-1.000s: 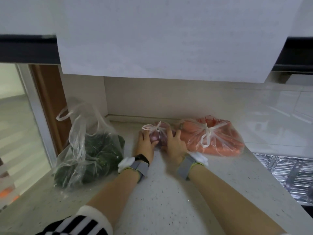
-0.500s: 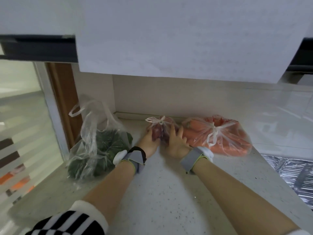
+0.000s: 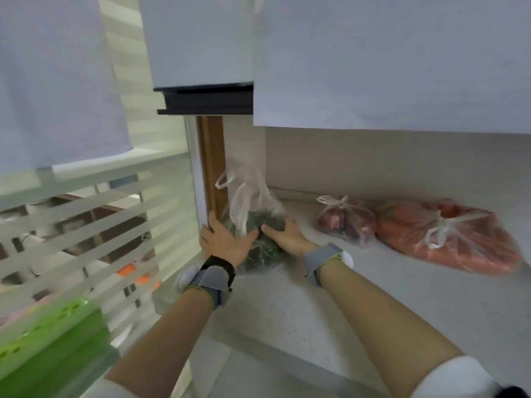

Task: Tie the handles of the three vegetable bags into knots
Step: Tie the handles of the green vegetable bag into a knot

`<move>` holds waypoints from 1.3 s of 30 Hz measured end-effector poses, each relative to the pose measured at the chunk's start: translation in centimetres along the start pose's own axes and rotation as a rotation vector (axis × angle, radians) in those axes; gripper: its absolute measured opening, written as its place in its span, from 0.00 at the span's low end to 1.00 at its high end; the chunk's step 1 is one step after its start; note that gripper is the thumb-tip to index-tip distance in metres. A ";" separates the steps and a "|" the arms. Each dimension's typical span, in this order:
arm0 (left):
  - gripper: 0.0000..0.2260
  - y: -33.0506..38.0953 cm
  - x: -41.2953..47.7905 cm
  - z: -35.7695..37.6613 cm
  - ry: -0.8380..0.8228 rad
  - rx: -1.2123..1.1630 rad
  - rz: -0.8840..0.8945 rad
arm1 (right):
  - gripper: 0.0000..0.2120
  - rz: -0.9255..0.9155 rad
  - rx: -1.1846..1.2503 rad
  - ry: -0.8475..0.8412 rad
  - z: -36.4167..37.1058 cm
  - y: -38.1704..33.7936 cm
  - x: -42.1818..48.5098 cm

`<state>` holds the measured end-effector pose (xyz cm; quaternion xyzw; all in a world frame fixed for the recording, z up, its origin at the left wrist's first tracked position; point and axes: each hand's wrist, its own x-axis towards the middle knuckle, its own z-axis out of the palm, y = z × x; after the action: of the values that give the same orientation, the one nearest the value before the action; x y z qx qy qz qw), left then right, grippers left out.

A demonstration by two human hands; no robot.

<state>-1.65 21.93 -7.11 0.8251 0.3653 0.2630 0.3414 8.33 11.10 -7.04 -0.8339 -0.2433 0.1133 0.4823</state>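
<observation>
On the counter (image 3: 287,317), at its far-left corner near 11 o'clock, sits the greens bag (image 3: 268,222), the one still untied; at its 3 o'clock the red bag (image 3: 344,222) and orange bag (image 3: 459,242) lie side by side, each with knotted handles, so I judge the job two-thirds done. My left hand (image 3: 224,239) and right hand (image 3: 287,237) are both wide, spread fingers pressing the greens bag at 9 and 3 o'clock, pinching nothing. Its clear film crumples round dark leaves, and its loose handles (image 3: 240,186) stand up at 12 o'clock, one loop flopping toward 10.
</observation>
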 end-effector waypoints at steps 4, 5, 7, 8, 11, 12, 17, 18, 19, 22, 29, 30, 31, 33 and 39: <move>0.34 -2.5 0.5 0.5 -0.247 0.142 0.127 | 0.12 -0.015 -0.106 0.163 0.9 0.0 0.0; 0.33 -2.6 0.3 0.7 -0.246 0.127 0.148 | 0.10 -0.019 -0.098 0.203 0.9 0.1 0.0; 0.33 -2.6 -0.1 0.8 -0.260 0.075 0.169 | 0.10 -0.044 -0.118 0.262 0.2 0.0 -0.8; 0.35 -2.5 -0.4 0.7 -0.277 0.055 0.187 | 0.11 -0.052 -0.126 0.291 -0.3 0.0 -1.4; 0.35 -2.6 -0.8 0.8 -0.300 -0.013 0.241 | 0.16 -0.115 -0.092 0.416 -2.1 0.5 -3.1; 0.35 -2.7 -0.9 0.8 -0.302 -0.037 0.250 | 0.15 -0.121 -0.044 0.468 -2.7 0.9 -3.8; 0.31 -2.8 -2.6 1.2 -0.413 -0.164 0.336 | 0.11 -0.204 0.003 0.520 -4.7 2.6 -8.1; 0.28 -2.4 -3.2 1.3 -0.440 -0.209 0.358 | 0.12 -0.232 -0.005 0.511 -5.1 2.7 -9.4; 0.24 -2.0 -3.9 1.6 -0.474 -0.251 0.380 | 0.13 -0.249 -0.014 0.506 -5.4 2.9 -10.5; 0.13 -0.3 -6.0 2.5 -0.606 -0.339 0.406 | 0.14 -0.195 -0.053 0.508 -6.9 4.1 -13.4; 0.18 3.9 -10.1 6.1 -0.883 -0.445 0.519 | 0.18 -0.077 -0.072 0.540 -11.7 5.4 -20.8; 0.20 4.6 -10.7 6.4 -0.920 -0.456 0.526 | 0.18 -0.066 -0.071 0.546 -12.3 5.5 -21.6; 0.20 5.1 -11.1 6.8 -0.954 -0.471 0.542 | 0.18 -0.050 -0.073 0.548 -12.8 5.6 -22.4; 0.16 6.3 -12.0 7.7 -0.986 -0.488 0.584 | 0.16 -0.009 -0.065 0.548 -13.9 5.9 -23.8; 0.13 11.4 -14.5 6.8 -0.811 -0.905 0.616 | 0.08 0.008 -0.002 0.732 -17.7 5.8 -26.3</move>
<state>-0.81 2.32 -5.48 0.7009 -0.1891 0.1452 0.6722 -5.01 -18.13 -4.18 -0.8206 -0.0515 -0.1908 0.5363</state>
